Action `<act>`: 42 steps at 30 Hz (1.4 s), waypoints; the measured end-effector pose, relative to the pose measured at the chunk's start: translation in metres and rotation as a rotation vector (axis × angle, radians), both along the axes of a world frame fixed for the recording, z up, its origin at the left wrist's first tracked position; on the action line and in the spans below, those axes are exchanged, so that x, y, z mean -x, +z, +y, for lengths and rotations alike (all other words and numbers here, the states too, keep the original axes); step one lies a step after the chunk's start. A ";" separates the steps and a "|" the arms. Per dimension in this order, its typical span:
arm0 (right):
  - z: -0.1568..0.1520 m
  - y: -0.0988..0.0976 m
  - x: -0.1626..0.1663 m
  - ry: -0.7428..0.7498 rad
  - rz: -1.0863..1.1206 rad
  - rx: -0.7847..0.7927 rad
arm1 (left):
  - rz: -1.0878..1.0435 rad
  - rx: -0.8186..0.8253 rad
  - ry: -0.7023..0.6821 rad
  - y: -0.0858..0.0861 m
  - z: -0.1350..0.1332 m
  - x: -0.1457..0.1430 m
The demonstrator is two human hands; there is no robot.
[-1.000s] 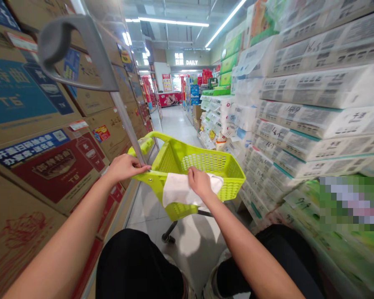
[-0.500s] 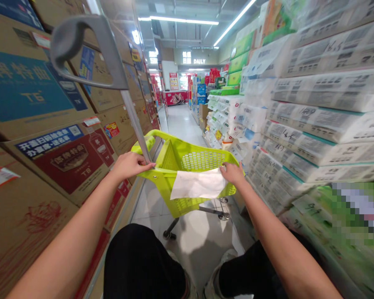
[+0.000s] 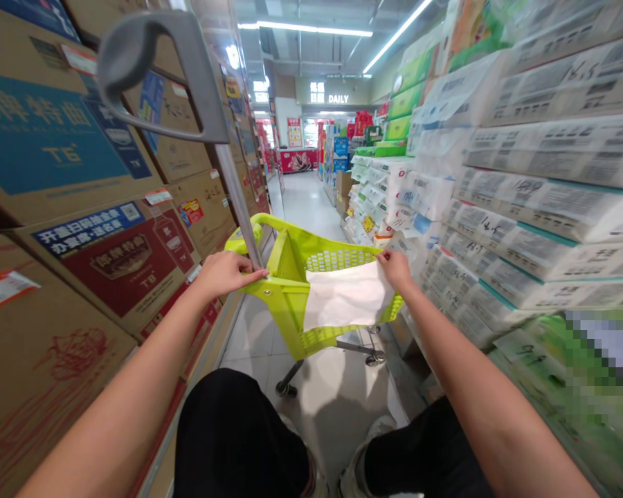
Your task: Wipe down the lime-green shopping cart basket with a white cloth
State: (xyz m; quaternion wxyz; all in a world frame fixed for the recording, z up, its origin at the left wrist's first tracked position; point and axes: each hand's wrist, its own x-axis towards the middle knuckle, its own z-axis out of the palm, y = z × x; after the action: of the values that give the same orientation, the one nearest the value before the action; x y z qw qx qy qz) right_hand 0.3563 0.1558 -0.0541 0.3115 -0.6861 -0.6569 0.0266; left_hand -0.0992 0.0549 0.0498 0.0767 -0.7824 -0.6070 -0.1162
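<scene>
A lime-green shopping cart (image 3: 286, 325) with a perforated basket stands before my knees. Its tall metal post ends in a grey loop handle (image 3: 215, 83) at upper left. My left hand (image 3: 227, 272) is closed over the basket's near-left corner, thumb lying along the rim by the post. At the right side of the rim, my right hand (image 3: 395, 268) pinches the top corner of a white cloth (image 3: 342, 299). The cloth, perhaps a wipe, hangs spread over the basket's near side and covers part of the holes.
Stacked cardboard cartons (image 3: 109, 256) wall the left side. Plastic-wrapped paper packs (image 3: 519, 207) rise on the right, with green packs (image 3: 545, 373) lower down. Between them a tiled aisle (image 3: 309, 197) runs to a red counter (image 3: 298, 160).
My right hand has drawn the cloth's corner up and slightly right along the rim, so the cloth lies higher and farther right. My left hand keeps its hold; the view has shifted a little.
</scene>
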 end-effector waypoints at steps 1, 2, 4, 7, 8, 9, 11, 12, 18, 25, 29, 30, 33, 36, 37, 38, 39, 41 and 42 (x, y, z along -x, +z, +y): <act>0.001 0.003 0.000 0.004 -0.008 0.015 | -0.001 -0.001 -0.007 0.000 0.000 0.000; 0.000 0.006 0.002 0.016 -0.018 0.028 | -0.002 -0.004 -0.011 0.000 0.000 -0.001; -0.009 0.011 0.009 0.055 -0.040 0.027 | -0.007 -0.005 -0.015 0.000 0.000 0.000; -0.039 0.013 0.038 0.247 -0.091 0.003 | -0.021 -0.013 -0.010 0.000 0.001 0.000; -0.052 0.012 0.052 0.340 -0.119 0.019 | -0.023 -0.015 -0.009 0.000 0.001 0.000; -0.065 0.010 0.067 0.425 -0.157 0.053 | -0.023 -0.016 -0.007 -0.001 0.001 -0.001; -0.090 0.006 0.103 0.450 -0.237 0.103 | -0.016 -0.018 -0.004 -0.001 0.000 -0.003; -0.101 0.005 0.122 0.404 -0.266 0.075 | -0.011 -0.019 -0.002 -0.001 -0.001 -0.005; -0.131 0.029 0.219 0.488 -0.200 -0.093 | 0.019 -0.040 -0.004 -0.003 -0.011 -0.017; -0.127 0.012 0.189 0.317 -0.308 0.050 | -0.019 -0.016 -0.014 -0.001 -0.008 -0.002; -0.122 -0.019 0.097 0.094 -0.417 0.110 | -0.008 0.008 0.012 0.000 0.000 0.015; -0.121 -0.024 0.073 0.061 -0.429 0.114 | -0.010 0.010 0.015 0.000 0.001 0.018; -0.121 -0.029 0.019 -0.012 -0.425 0.134 | -0.014 0.009 0.032 -0.001 0.000 0.021; -0.118 -0.027 0.019 -0.077 -0.407 0.130 | -0.013 -0.004 0.044 -0.002 -0.006 0.012; -0.117 -0.025 0.033 -0.089 -0.392 0.120 | -0.014 -0.011 0.043 -0.002 -0.008 0.007; -0.116 -0.021 0.055 -0.084 -0.369 0.100 | -0.015 -0.021 0.040 -0.002 -0.011 0.000; -0.117 -0.017 0.082 -0.061 -0.337 0.073 | -0.013 -0.033 0.035 -0.002 -0.012 -0.007; -0.121 -0.006 0.145 0.047 -0.242 -0.026 | 0.000 -0.062 0.026 -0.003 -0.015 -0.020; -0.124 0.000 0.176 0.111 -0.191 -0.086 | 0.007 -0.074 0.025 -0.003 -0.015 -0.025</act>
State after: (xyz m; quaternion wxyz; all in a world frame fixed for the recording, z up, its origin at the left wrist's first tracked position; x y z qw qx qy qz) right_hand 0.1805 0.0323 -0.0537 0.2749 -0.6341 -0.7210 -0.0499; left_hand -0.0741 0.0395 0.0467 0.1091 -0.7720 -0.6116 -0.1347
